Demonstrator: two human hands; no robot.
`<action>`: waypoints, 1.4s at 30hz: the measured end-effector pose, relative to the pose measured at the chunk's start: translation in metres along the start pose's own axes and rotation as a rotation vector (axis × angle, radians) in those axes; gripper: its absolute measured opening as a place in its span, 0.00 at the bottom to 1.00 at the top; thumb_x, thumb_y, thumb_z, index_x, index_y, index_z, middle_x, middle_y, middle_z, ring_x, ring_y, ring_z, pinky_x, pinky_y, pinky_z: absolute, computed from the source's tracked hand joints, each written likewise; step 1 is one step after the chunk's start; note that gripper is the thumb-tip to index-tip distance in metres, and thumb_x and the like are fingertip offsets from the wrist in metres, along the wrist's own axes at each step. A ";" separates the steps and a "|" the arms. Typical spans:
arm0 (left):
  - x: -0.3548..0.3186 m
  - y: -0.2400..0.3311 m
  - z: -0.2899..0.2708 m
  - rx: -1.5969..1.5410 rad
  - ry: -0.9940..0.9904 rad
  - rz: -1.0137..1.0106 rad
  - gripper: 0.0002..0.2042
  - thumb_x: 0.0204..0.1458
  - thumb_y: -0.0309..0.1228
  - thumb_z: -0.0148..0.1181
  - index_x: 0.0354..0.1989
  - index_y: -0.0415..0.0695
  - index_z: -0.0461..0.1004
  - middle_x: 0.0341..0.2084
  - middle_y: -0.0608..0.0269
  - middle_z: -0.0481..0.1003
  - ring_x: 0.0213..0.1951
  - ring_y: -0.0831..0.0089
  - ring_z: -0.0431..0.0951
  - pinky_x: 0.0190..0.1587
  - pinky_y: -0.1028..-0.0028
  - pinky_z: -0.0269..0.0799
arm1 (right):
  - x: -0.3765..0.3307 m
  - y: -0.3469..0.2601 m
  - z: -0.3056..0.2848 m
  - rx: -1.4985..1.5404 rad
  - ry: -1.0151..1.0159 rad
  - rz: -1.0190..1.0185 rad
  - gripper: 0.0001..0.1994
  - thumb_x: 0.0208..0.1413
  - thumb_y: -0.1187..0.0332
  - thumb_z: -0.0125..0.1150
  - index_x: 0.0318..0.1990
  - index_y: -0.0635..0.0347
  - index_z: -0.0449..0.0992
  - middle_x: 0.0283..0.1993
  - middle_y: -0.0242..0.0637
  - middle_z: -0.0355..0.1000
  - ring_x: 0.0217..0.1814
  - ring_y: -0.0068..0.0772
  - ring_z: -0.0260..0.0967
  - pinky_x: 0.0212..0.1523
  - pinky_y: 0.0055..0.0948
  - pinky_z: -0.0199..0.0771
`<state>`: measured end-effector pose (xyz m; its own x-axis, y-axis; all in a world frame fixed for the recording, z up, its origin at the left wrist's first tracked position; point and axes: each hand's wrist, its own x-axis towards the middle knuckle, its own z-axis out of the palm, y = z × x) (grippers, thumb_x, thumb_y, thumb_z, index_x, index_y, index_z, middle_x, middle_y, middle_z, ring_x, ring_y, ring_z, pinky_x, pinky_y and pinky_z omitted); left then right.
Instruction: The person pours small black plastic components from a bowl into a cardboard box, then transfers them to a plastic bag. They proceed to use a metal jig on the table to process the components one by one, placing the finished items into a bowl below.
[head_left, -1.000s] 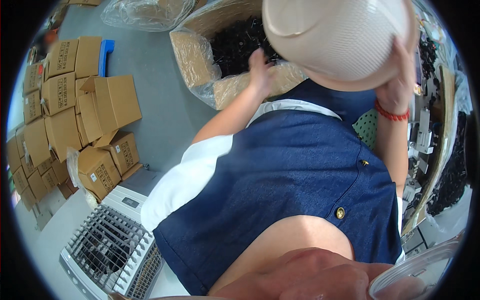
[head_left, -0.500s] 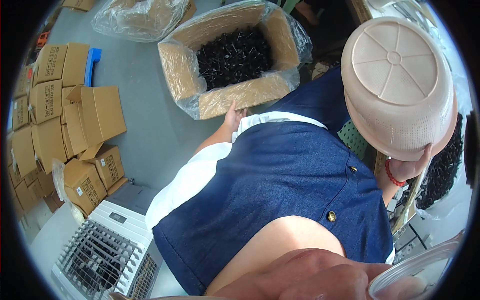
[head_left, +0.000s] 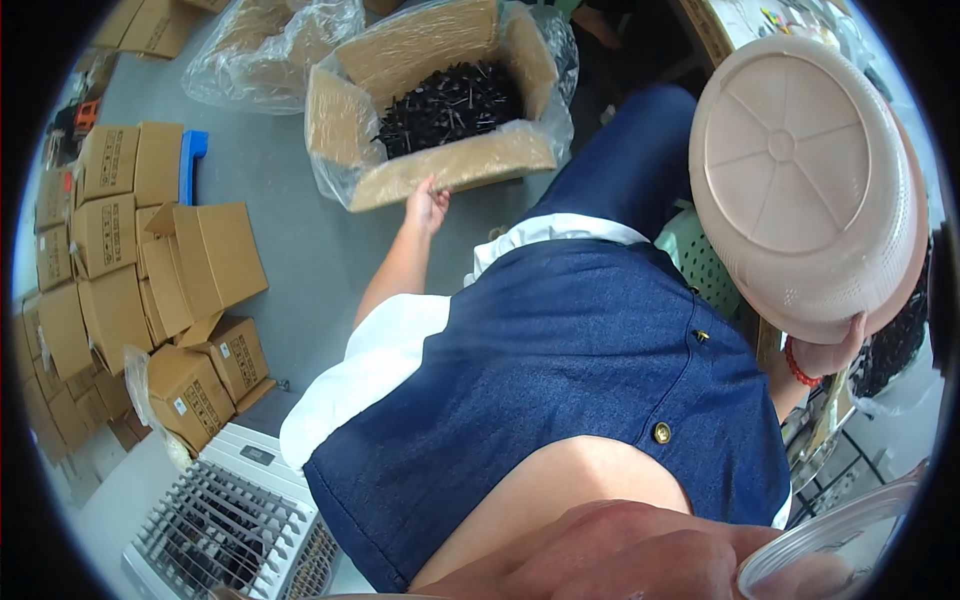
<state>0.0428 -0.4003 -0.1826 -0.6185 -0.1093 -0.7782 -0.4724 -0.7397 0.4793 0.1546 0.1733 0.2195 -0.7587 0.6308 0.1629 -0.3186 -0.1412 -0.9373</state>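
My left hand (head_left: 428, 207) is closed on the near edge of an open cardboard box (head_left: 450, 178), its fingers over the plastic-covered front flap. Clear plastic lines the box and spills over its sides. A heap of small black parts (head_left: 450, 105) lies inside, some with thin stems; their exact kind is too small to tell. On the right, my right hand (head_left: 832, 348) grips the rim of a pale pink plastic colander basket (head_left: 785, 150). It is tipped so its round, ribbed base faces me. What the basket holds, if anything, is hidden.
Stacked cardboard cartons (head_left: 105, 235) and an open carton (head_left: 215, 260) stand at the left. A white air cooler (head_left: 225, 520) is at the lower left. Another plastic-wrapped box (head_left: 275, 50) sits at the top. A green perforated stool (head_left: 705, 260) and a table edge (head_left: 705, 30) are at the right.
The box has shifted a little left and away from my body, with my left arm stretched out further after it. The basket stays in my right hand, slightly turned.
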 end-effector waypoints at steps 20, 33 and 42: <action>-0.003 -0.096 -0.003 0.629 -0.330 -0.402 0.19 0.68 0.43 0.53 0.51 0.38 0.76 0.42 0.58 0.82 0.41 0.72 0.81 0.48 0.71 0.77 | -0.046 0.016 -0.043 -1.057 -0.634 0.554 0.13 0.64 0.65 0.60 0.46 0.69 0.76 0.36 0.40 0.76 0.40 0.30 0.74 0.43 0.32 0.74; -0.061 -0.050 0.422 0.716 -0.743 0.817 0.12 0.66 0.26 0.49 0.49 0.36 0.78 0.31 0.68 0.75 0.31 0.82 0.71 0.33 0.80 0.66 | -0.114 0.209 -0.098 -1.381 -0.499 0.161 0.13 0.56 0.64 0.62 0.43 0.62 0.72 0.41 0.51 0.77 0.45 0.56 0.78 0.48 0.49 0.78; -0.261 -0.104 0.635 0.633 -1.602 1.433 0.14 0.60 0.19 0.56 0.52 0.45 0.80 0.51 0.62 0.69 0.52 0.73 0.71 0.51 0.75 0.71 | -0.119 0.199 -0.083 -1.183 -0.413 0.322 0.16 0.61 0.55 0.64 0.43 0.60 0.78 0.41 0.48 0.80 0.45 0.55 0.79 0.45 0.45 0.77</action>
<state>-0.1451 0.1268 0.2277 -0.3138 0.4920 0.8121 0.7407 -0.4083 0.5335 0.2285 0.1338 -0.0115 -0.8927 0.3840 -0.2358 0.4426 0.6487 -0.6191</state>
